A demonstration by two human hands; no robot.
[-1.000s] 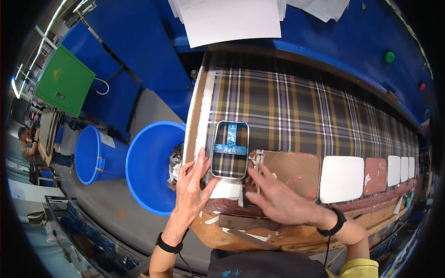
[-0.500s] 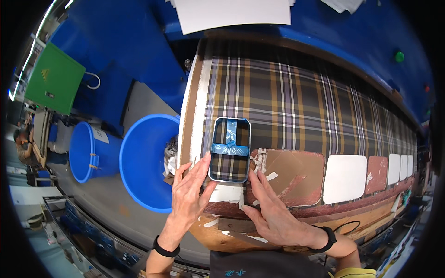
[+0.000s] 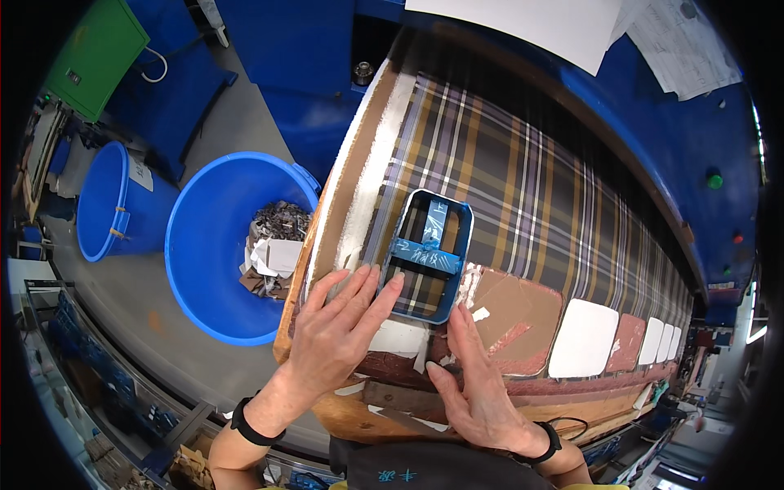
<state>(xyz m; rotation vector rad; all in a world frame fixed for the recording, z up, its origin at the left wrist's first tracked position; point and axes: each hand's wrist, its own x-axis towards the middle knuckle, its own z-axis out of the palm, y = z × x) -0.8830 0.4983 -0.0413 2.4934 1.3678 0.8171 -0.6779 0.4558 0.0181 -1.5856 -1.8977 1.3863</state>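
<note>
A blue-walled rectangular cutting die (image 3: 429, 255) with rounded corners and a crossed bar lies on dark plaid fabric (image 3: 523, 175). Plaid shows through its openings. My left hand (image 3: 333, 335) rests flat at the die's lower left, fingers stretched out; the index fingertip is at its side wall. At the die's lower right corner is my right hand (image 3: 480, 392), its fingers extended, the index fingertip at the wall and the thumb apart. Neither hand is wrapped round anything. White rounded pieces (image 3: 584, 338) and a brown worn pad (image 3: 518, 322) lie in a row to the right.
A large blue bin (image 3: 192, 286) with scraps stands left of the bench, a second blue bin (image 3: 102, 200) beyond it. Blue machine panels (image 3: 572, 90) rise behind the fabric. A wooden edge (image 3: 359, 418) borders the near side. Paper sheets (image 3: 523, 28) lie on top.
The view has shifted and turned, so the die appears tilted. My left hand has flattened out, its thumb no longer at the die's lower corner. My right hand stays by the lower right corner.
</note>
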